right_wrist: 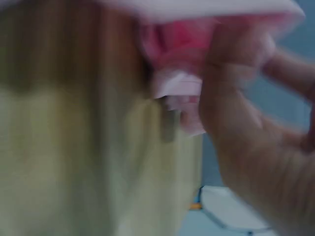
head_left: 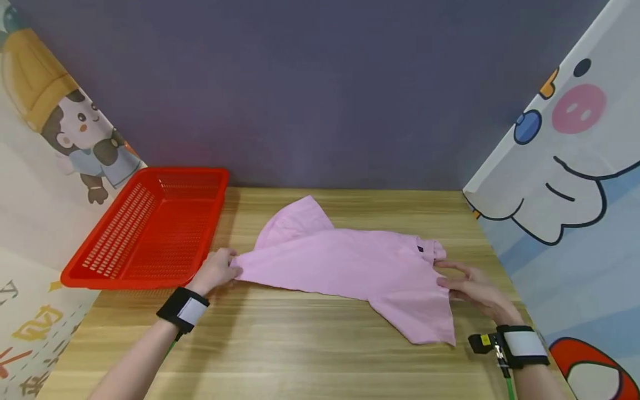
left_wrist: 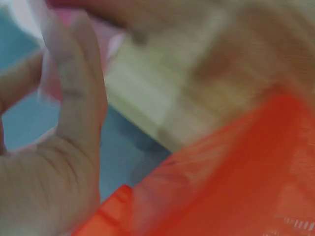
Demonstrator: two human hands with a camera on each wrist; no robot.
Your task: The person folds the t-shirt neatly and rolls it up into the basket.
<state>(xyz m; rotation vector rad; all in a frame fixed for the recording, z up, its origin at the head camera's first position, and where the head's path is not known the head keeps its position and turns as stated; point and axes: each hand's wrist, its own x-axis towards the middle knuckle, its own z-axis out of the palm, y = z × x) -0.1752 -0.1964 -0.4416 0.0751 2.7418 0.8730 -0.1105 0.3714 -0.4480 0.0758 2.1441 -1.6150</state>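
Note:
A pink short-sleeved shirt (head_left: 340,264) is stretched sideways between my two hands over the wooden table. Its collar, with a small dark label, is at the right, and one sleeve hangs toward me. Behind the left part, a pink flap of the same cloth points to the back. My left hand (head_left: 216,271) pinches the left end, beside the basket. At the right, my right hand (head_left: 477,289) grips the shoulder edge near the collar between thumb and fingers. Both wrist views are blurred; the right one shows the cloth (right_wrist: 184,46) at the fingertips.
A red plastic basket (head_left: 212,233) with perforated walls stands at the left, right behind my left hand. The wooden table (head_left: 300,350) ends at a dark grey panel (head_left: 345,100) at the back. Cartoon-printed panels (head_left: 565,183) flank both sides.

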